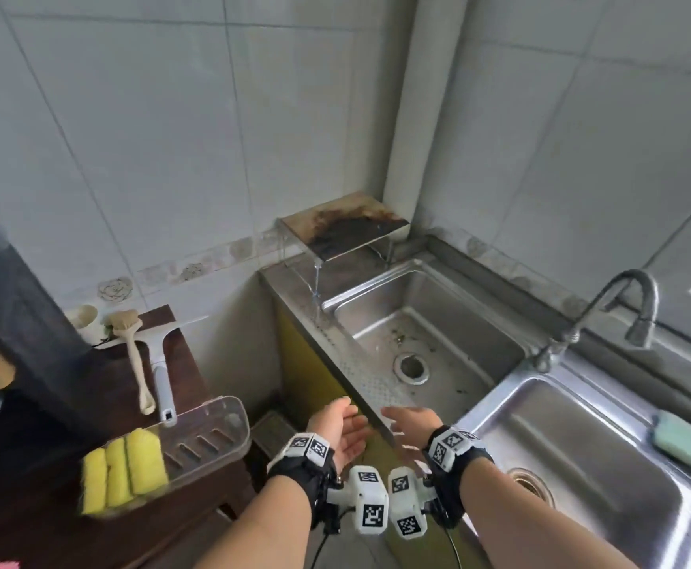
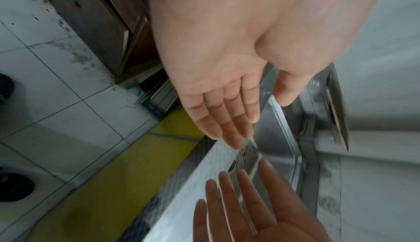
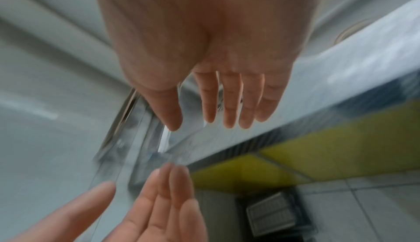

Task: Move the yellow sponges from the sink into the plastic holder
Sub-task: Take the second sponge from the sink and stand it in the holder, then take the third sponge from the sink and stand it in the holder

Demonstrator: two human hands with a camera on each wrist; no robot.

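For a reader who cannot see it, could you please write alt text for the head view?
Three yellow sponges stand in a clear plastic holder on a dark wooden table; both open hands, left hand and right hand, hover empty over the steel sink's front rim.

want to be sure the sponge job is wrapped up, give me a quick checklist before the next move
1. Yellow sponges in the plastic holder: ok, three stand side by side at its near end.
2. Left basin free of yellow sponges: ok, only its drain and some grime show.
3. Right basin free of yellow sponges: cannot tell in full, its near part is out of frame; a green sponge lies on its far rim.
4. Left hand free: ok, fingers straight, holding nothing.
5. Right hand free: ok, open, holding nothing.
6. Holder seated on the wooden table: cannot tell, it looks close to the table's edge.
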